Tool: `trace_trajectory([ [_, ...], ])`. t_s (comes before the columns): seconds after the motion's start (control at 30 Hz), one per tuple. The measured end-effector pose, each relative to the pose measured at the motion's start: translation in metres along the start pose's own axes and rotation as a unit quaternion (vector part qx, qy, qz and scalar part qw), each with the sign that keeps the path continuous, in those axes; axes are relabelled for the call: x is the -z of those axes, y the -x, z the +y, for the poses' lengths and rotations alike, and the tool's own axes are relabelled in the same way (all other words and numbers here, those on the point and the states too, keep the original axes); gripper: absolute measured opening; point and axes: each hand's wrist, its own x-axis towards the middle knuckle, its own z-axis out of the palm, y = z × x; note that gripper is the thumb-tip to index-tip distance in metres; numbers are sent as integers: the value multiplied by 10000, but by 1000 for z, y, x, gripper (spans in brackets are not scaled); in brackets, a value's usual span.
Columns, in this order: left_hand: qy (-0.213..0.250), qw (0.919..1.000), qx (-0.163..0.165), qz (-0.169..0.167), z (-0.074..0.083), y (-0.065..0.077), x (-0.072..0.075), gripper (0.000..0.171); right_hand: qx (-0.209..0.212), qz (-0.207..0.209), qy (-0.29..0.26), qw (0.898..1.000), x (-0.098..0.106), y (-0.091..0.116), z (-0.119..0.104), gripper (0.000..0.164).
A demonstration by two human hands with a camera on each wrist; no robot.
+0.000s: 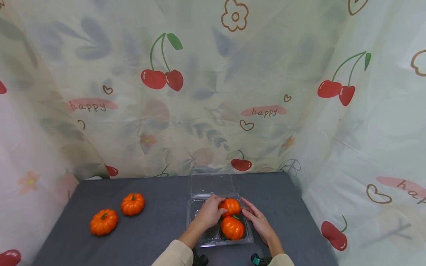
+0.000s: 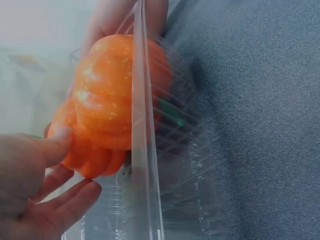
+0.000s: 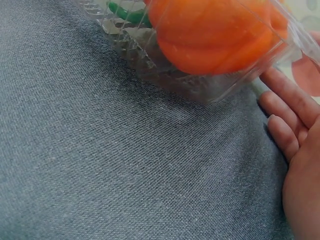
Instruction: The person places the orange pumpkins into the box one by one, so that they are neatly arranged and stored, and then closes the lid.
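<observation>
A clear plastic clamshell box (image 1: 217, 244) lies open with two small orange pumpkins inside, on its right side. My left hand (image 1: 209, 213) reaches over the box and holds the far pumpkin (image 1: 232, 207) between thumb and fingers; the left wrist view shows the thumb (image 2: 57, 145) against its skin. Nearer me sits the other pumpkin (image 1: 232, 228), in front of the held one. Outside the right wall of the box is my right hand (image 1: 261, 223), its fingers (image 3: 285, 102) mostly extended along the wall, the fingertips at the box's far corner.
Two more orange pumpkins, one nearer (image 1: 104, 222) and one farther (image 1: 133, 204), stand on the left of the dark grey tabletop (image 1: 159, 207). The box's transparent lid (image 1: 213, 184) is raised toward the back. A printed curtain (image 1: 199, 111) surrounds the table's back and sides.
</observation>
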Motion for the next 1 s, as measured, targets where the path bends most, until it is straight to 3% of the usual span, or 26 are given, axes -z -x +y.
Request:
trace_trajectory([
  [0.23, -58, 9999, 113, 8, 4, 2, 4, 42, -51, -6, 21, 10000, -1, 1, 0, 59],
  [0.6, -104, 9997, -200, 83, 11, 4, 21, 46, -57, 48, 37, 10000, 0, 1, -3, 59],
  [1.0, -872, 9945, -446, 375, 16, 8, 38, 74, -81, -2, 41, 10000, 0, 0, -1, 60],
])
